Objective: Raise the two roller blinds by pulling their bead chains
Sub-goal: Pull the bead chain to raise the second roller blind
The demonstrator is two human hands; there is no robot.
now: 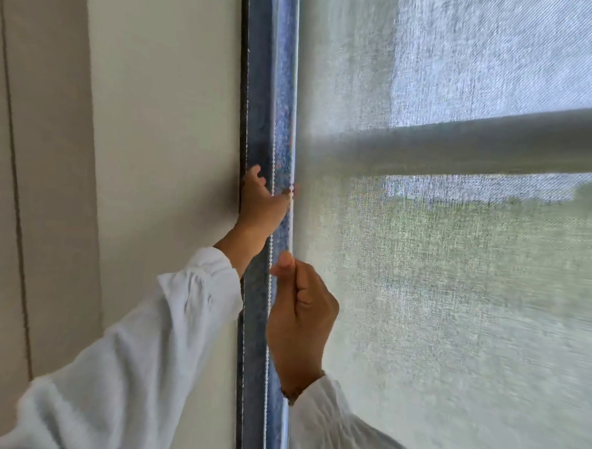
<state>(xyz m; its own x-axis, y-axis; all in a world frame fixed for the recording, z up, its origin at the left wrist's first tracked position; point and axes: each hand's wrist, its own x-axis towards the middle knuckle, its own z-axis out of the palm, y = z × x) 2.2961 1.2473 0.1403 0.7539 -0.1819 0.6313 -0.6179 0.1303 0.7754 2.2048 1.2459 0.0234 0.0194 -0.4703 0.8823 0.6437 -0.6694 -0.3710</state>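
Note:
A sheer light roller blind covers the window on the right. White bead chains hang along the dark window frame at the blind's left edge. My left hand is raised against the frame, fingers spread, with its fingertips pinching a chain strand by the blind's edge. Below it, my right hand is closed in a fist on the same strand, thumb up. Both arms wear white sleeves. A second blind is not in view.
A pale wall runs left of the frame, with a beige panel further left. Behind the sheer fabric a grey horizontal bar crosses the window.

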